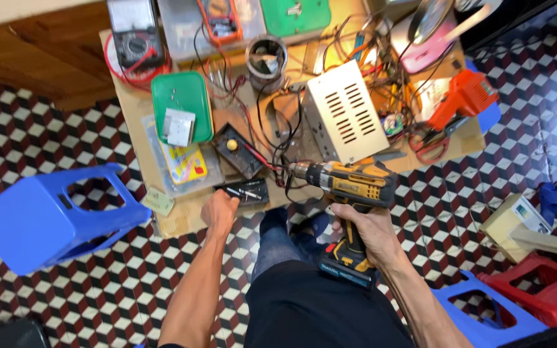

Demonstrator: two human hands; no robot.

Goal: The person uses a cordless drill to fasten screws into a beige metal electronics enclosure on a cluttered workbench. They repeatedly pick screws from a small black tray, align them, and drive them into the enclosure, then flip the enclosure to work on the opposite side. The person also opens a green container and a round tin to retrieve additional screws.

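Note:
My right hand [363, 227] grips the handle of a yellow and black cordless drill [351, 185]. Its chuck points left over the near edge of a low wooden table [138, 109]. My left hand [219, 209] rests at that edge, fingers closed around a small bit, touching a black bit case [245, 191] that lies open there. A black box with a yellow knob [235, 149] lies just behind the case. A perforated cream metal housing [344, 113] sits behind the drill, with red and black wires trailing toward the chuck.
The table holds a green tray [196, 90], multimeters [220, 19], a metal can [266, 59], tangled wires, red scissors [430, 144] and an orange tool [465, 96]. Blue stools stand at left [46, 216] and lower right [478, 309]; a red stool [539, 283] sits right. The floor is checkered tile.

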